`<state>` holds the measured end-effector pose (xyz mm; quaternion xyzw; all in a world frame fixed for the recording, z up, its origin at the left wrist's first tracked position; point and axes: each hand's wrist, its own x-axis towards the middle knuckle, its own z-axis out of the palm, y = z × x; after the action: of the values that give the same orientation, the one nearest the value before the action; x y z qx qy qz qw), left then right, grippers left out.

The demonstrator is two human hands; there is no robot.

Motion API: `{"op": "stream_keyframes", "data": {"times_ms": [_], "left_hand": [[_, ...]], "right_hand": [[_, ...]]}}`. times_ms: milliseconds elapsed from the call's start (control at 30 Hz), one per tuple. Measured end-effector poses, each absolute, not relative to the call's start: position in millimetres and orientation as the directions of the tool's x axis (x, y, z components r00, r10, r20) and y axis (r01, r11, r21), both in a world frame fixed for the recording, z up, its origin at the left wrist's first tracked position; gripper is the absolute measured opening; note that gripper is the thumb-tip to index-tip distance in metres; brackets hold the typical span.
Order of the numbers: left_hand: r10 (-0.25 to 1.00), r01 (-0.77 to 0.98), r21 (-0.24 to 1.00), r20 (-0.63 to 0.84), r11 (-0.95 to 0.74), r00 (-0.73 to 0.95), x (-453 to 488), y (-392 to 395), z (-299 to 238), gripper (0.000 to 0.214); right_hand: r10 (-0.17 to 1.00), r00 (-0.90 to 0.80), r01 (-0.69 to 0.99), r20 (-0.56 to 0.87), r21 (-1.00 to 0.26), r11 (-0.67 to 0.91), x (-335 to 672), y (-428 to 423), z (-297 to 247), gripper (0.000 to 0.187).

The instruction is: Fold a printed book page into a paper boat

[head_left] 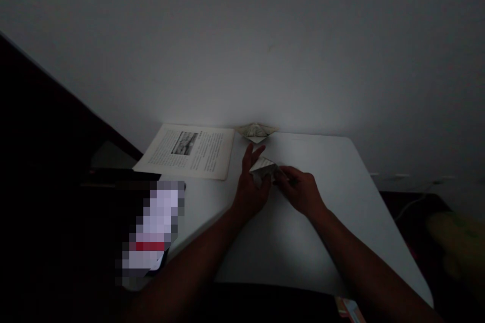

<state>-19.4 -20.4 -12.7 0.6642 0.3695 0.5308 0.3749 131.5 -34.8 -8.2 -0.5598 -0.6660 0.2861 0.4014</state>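
A small folded piece of printed paper (264, 164) is held between both hands above the white table. My left hand (253, 184) grips it from the left, thumb on the near side, with a couple of fingers reaching out past its far edge. At its right edge my right hand (297, 184) pinches the paper with thumb and fingers. Just beyond the hands, against the wall, sits a folded paper boat (256, 132) made of printed paper, its pointed ends to left and right.
The white table (326, 161) stands against a pale wall (242, 50). An open book or stack of printed pages (212, 154) lies at its back left. A phone with a blurred, lit screen (157, 222) is at the left edge. A cable (411, 204) runs beyond the right edge.
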Motion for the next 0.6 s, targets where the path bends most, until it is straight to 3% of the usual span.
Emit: {"op": "stream_keyframes", "data": {"times_ms": [100, 267, 600], "left_hand": [[0.852, 0.138, 0.849, 0.477, -0.510, 0.215, -19.2, -21.4, -15.9, 0.077], [0.745, 0.227, 0.724, 0.551, -0.651, 0.376, -18.2, -22.9, -21.3, 0.069], [0.652, 0.398, 0.517, 0.573, -0.758, 0.496, -17.9, -24.2, -15.9, 0.068]], "right_hand": [[0.975, 0.011, 0.533, 0.222, -0.826, 0.182, 131.8, -34.0, -10.7, 0.026], [0.972, 0.137, 0.537, 0.193, -0.839, 0.091, 132.6, -34.8, -14.8, 0.042], [0.994, 0.061, 0.356, 0.092, -0.932, 0.064, 131.1, -33.2, -17.8, 0.030]]}}
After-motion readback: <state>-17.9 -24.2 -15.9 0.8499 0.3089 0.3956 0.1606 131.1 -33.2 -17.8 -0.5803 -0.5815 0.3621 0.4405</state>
